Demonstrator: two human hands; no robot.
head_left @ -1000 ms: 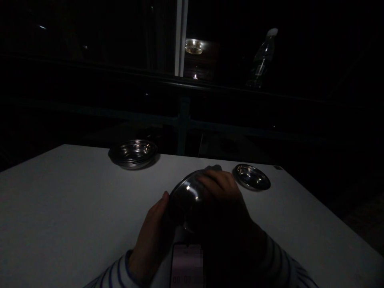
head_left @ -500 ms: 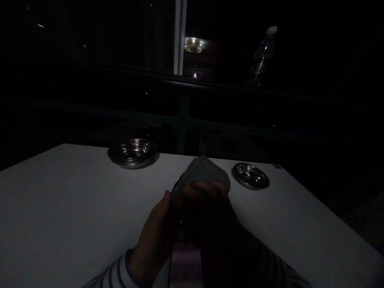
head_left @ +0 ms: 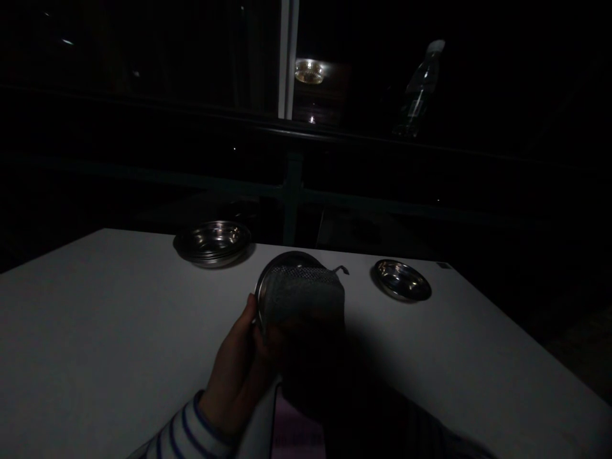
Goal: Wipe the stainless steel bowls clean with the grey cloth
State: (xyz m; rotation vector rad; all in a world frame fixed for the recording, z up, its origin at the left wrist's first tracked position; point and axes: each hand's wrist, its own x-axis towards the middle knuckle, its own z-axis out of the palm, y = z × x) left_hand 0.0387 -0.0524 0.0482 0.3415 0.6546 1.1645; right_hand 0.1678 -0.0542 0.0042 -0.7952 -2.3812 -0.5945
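Darkness hides much of the frame: the right hand (head_left: 310, 357) is almost wholly in shadow at the lower centre, its outline merging with the dark forearm, and whether its fingers are apart or together cannot be told. It lies over the lower part of the gray cloth (head_left: 306, 296), which in turn covers most of the bowl (head_left: 292, 258) at the centre of the frame, so only the rim and a strip of metal along its top and left show. The phone (head_left: 296, 433) at the bottom centre is cut off by the frame edge and partly hidden by the right arm; the digits on its screen are too dim to read. The left hand (head_left: 232, 373) reaches up from the lower left out of a striped sleeve (head_left: 184, 433), wrist slanting towards the centre, thumb up against the bowl's left edge, its fingers clamped on the bowl; their far tips are hard to make out. The right arm comes in from the lower right. The cloth's upper edge runs across the bowl, a small loop sticking out to the right. On the pale surface (head_left: 143, 325), a bowl stack (head_left: 213, 248) sits left of centre and a small dish (head_left: 402, 280) right of centre. A bottle (head_left: 421, 92) stands dimly at the upper right.
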